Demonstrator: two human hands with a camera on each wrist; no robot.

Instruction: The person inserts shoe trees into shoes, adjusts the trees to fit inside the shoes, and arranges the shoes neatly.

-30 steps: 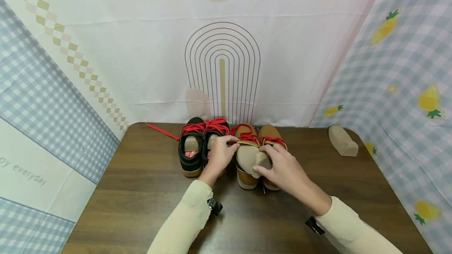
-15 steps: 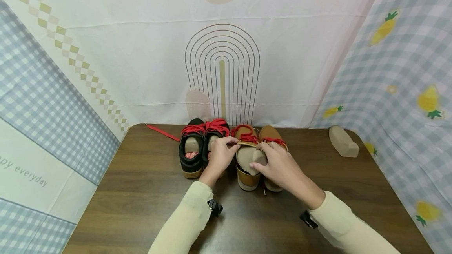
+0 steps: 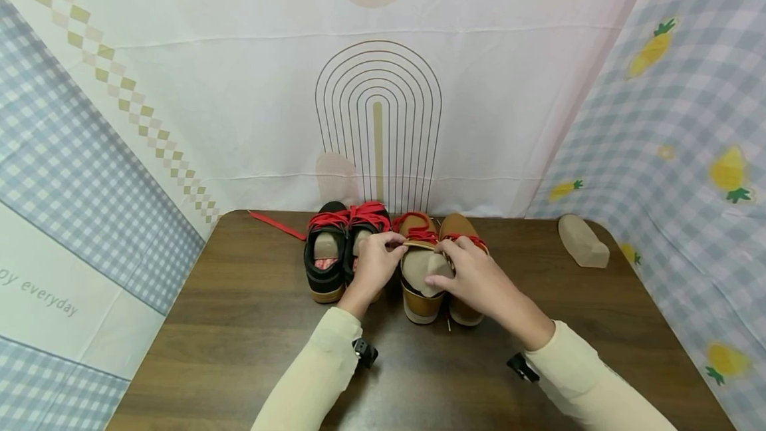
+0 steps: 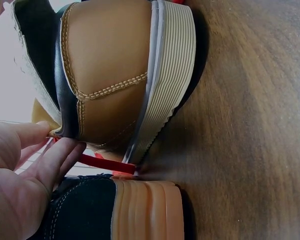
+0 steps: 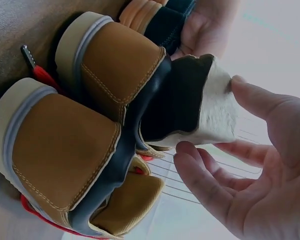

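A molded grey-beige shoe insert sits partway in the opening of the left tan shoe, its heel end standing out above the collar. My right hand holds the insert between thumb and fingers, as the right wrist view shows at its pale edge. With thumb and fingertips, my left hand pinches the top of the same shoe's tongue, beside the tan leather side in the left wrist view. The insert's toe end is hidden inside. Close on the right stands the second tan shoe, red-laced.
Left of the tan shoes stand two black shoes with red laces and similar inserts inside. Another loose insert lies at the table's back right corner. A red lace stretches along the back left. Fabric hangs behind the table.
My right hand has shifted slightly left, and the insert has gone a little deeper into the tan shoe. The left hand keeps its place at the tongue.
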